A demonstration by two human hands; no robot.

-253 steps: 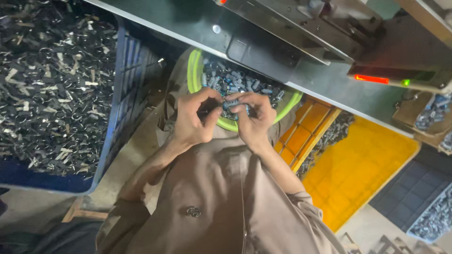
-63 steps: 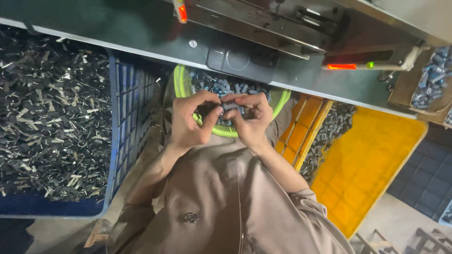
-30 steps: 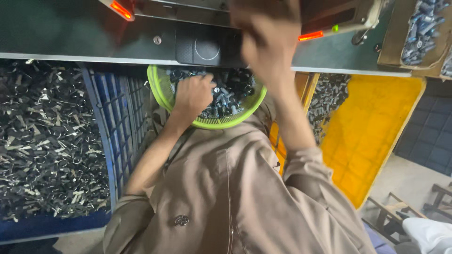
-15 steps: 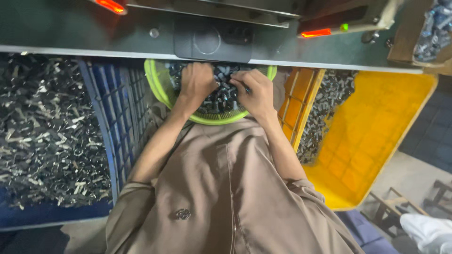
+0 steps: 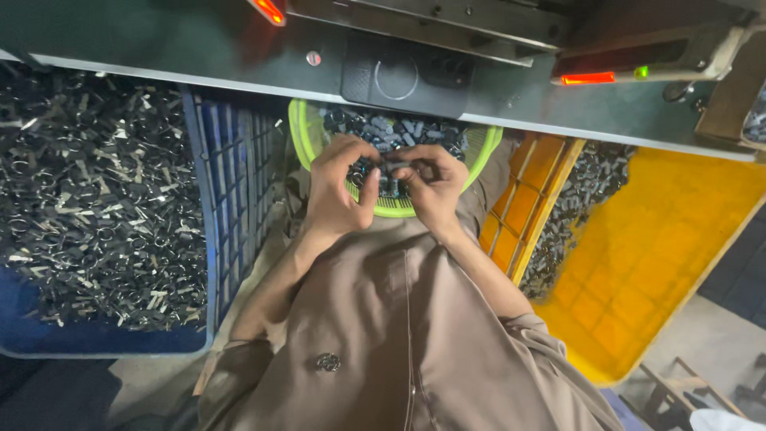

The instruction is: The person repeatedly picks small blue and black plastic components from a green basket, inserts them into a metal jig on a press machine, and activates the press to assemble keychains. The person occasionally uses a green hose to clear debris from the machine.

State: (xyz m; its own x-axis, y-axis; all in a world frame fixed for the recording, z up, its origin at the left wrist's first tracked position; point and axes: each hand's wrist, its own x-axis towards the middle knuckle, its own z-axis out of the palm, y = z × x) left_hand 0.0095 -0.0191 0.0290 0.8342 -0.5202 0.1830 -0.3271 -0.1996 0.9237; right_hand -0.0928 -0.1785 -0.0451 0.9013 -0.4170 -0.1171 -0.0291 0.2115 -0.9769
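- Left hand (image 5: 339, 187) and right hand (image 5: 431, 187) pinch one small dark metal part (image 5: 392, 168) between fingertips, over the green basket (image 5: 479, 144) near the lap.
- Advice: hold the part above the basket so drops land inside.
- Blue crate (image 5: 203, 239) left; yellow crate (image 5: 662, 239) right.

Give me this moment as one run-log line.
left hand: pinching small dark metal part | right hand: pinching same part | below: round green plastic basket of dark parts | left: blue crate | right: yellow crate

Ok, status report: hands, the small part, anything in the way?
Left hand and right hand pinching one small dark part. Over the green basket of parts. Nothing in the way.
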